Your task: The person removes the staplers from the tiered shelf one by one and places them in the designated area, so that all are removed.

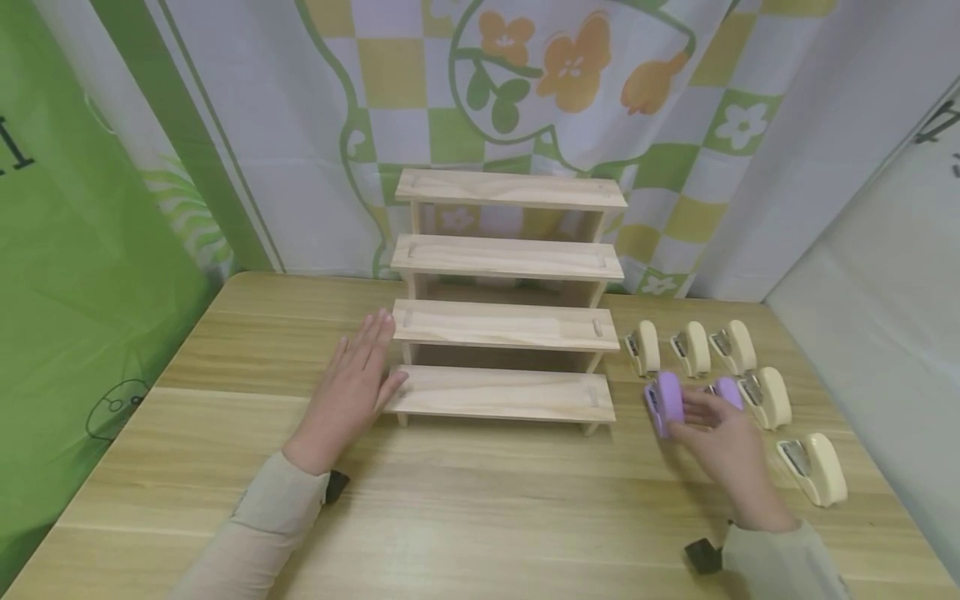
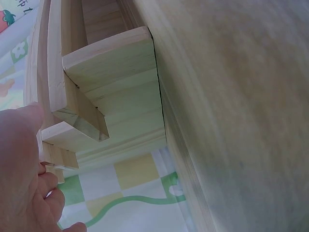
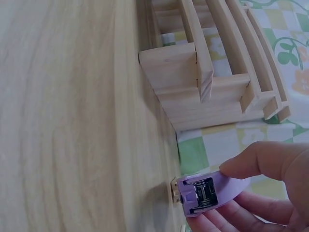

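Note:
A purple stapler [image 1: 664, 403] is pinched between the thumb and fingers of my right hand [image 1: 723, 446], low over the table at the right of a stepped wooden rack [image 1: 504, 325]. In the right wrist view the stapler [image 3: 207, 194] shows its dark metal mouth. Behind my right fingers a second purple stapler [image 1: 727, 390] is partly hidden. My left hand [image 1: 352, 392] rests at the rack's left end, fingers straight, thumb by the lowest step. The left wrist view shows that hand [image 2: 24, 169] along the step ends.
Several cream staplers stand on the table right of the rack, among them one at the back [image 1: 645, 347] and one nearest me [image 1: 813, 468]. A patterned curtain [image 1: 390, 75] hangs behind the rack, and a white side wall [image 1: 885, 250] borders the table's right edge.

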The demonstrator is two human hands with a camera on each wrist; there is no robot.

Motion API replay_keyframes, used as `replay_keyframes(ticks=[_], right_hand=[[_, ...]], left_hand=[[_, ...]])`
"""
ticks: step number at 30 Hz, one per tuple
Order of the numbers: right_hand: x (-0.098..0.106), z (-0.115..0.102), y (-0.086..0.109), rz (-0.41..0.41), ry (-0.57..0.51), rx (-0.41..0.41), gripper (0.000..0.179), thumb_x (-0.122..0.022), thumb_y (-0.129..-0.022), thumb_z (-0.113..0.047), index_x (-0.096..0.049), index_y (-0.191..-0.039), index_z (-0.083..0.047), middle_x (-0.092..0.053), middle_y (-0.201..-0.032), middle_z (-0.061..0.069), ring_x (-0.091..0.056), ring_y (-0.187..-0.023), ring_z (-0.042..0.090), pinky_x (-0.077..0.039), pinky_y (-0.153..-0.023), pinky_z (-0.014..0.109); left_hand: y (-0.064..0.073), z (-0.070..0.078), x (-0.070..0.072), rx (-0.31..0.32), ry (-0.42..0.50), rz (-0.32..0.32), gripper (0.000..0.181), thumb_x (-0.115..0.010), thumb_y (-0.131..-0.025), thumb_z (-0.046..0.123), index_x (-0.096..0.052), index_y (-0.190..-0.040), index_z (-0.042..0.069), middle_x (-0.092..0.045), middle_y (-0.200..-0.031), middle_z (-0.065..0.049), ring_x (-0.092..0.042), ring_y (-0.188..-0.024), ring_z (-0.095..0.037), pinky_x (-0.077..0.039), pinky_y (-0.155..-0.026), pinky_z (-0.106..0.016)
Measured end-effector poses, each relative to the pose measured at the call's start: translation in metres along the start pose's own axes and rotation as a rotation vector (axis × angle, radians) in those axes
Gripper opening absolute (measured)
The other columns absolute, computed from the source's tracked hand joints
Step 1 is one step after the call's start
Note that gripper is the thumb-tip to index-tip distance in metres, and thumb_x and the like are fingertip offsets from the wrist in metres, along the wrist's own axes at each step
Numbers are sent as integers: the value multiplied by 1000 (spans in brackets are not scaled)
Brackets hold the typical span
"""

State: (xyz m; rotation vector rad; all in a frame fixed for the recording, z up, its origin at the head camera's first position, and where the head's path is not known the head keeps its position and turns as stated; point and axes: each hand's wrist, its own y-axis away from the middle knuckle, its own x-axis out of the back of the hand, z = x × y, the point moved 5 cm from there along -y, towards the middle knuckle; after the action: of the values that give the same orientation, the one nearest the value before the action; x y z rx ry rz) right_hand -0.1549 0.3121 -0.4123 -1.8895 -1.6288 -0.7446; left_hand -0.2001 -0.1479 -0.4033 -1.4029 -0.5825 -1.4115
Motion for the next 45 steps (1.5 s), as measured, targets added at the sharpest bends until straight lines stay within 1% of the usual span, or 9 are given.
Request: replay_keyframes(ticks=[5, 13, 15, 20, 23, 27, 30, 41, 45], right_hand=[[-1, 3, -1, -22, 4, -21, 57, -78, -87, -9, -55, -135, 10, -65, -123, 32, -66, -107, 46, -57, -75, 23], [-3, 9, -2, -56, 4, -52, 58, -77, -88, -10, -53, -136, 12, -61, -126, 35, -64, -110, 48, -62, -78, 36], [-4, 10, -3, -59, 0, -57, 58, -76, -88, -10, -52, -136, 13, -60, -127, 36, -64, -111, 49, -62, -78, 36], [-4, 13, -3, -68, -5, -75, 59, -76, -88, -10, -51, -137, 13, -59, -128, 36, -64, -112, 48, -62, -76, 30], [-4, 13, -3, -73, -7, -83, 60, -76, -88, -10, -51, -137, 13, -59, -129, 36, -64, -113, 48, -62, -78, 33], [-4, 13, -3, -79, 3, -84, 60, -76, -88, -11, -51, -138, 12, -59, -129, 36, -63, -113, 49, -62, -83, 43], [-5, 13, -3, -85, 7, -85, 60, -76, -89, -11, -50, -138, 12, -58, -130, 36, -63, -113, 49, -61, -85, 46], [-5, 14, -1, -96, 6, -71, 61, -74, -89, -11, -48, -139, 12, -58, -130, 36, -63, -113, 48, -58, -89, 52], [-5, 13, 0, -104, 7, -54, 61, -74, -89, -9, -47, -139, 14, -58, -129, 38, -63, -112, 49, -60, -87, 47]], left_hand=[[0, 0, 1, 1, 1, -1, 77, -47, -107, 40, -7, -162, 3, -10, -169, -18, -11, -155, -34, -18, -121, -63], [0, 1, 2, 1, -6, -3, 77, -47, -107, 40, -8, -162, 2, -11, -168, -17, -11, -155, -34, -18, -121, -63], [0, 1, 2, 0, -5, -3, 78, -48, -107, 40, -8, -162, 2, -10, -169, -17, -11, -155, -34, -18, -121, -63], [1, 2, 3, -2, 4, 2, 78, -48, -107, 40, -8, -162, 3, -9, -169, -16, -11, -155, -34, -18, -121, -63], [1, 2, 3, -2, 4, 3, 78, -48, -107, 40, -7, -162, 3, -8, -169, -15, -11, -155, -33, -18, -121, -63], [1, 2, 2, -2, 2, 0, 78, -48, -107, 40, -7, -162, 3, -7, -169, -14, -10, -155, -33, -18, -121, -63], [1, 1, 2, -2, 2, -2, 78, -48, -107, 40, -7, -162, 4, -7, -169, -14, -10, -155, -33, -18, -121, -63], [1, 2, 3, -1, 3, -1, 77, -48, -108, 39, -7, -163, 4, -7, -169, -14, -10, -155, -32, -18, -121, -63], [1, 2, 2, -2, 4, 1, 78, -48, -107, 40, -7, -162, 3, -7, -169, -15, -10, -155, -33, -18, -121, -63]])
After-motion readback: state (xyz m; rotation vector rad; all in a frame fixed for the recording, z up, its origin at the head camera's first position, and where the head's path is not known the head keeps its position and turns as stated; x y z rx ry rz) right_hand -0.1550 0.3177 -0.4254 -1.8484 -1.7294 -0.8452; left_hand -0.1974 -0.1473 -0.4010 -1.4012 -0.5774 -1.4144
